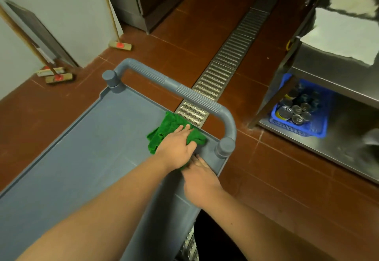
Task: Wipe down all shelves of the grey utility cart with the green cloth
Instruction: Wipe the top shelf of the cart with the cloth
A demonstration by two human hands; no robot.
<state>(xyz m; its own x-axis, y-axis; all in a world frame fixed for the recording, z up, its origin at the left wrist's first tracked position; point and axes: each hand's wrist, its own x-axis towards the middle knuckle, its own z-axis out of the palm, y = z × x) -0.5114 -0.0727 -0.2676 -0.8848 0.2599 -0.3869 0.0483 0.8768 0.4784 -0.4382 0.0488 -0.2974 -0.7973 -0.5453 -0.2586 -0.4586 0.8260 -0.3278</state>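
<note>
The grey utility cart's top shelf (92, 148) fills the lower left, and its ribbed push handle (174, 88) arches over the far end. A crumpled green cloth (164, 131) lies in the shelf's far right corner, close under the handle. My left hand (176, 148) presses flat on the cloth with its fingers stretched forward. Just behind it, my right hand (200, 182) rests on the shelf's right rim, fingers pointing at the cloth's near edge; they look slightly blurred. The lower shelves are hidden under the top one.
A metal drain grate (225, 65) runs across the brown tile floor beyond the cart. Brooms (58, 77) lean against the wall at left. A steel table (328, 55) stands at right, with a blue basket (320, 127) of cans on its lower shelf.
</note>
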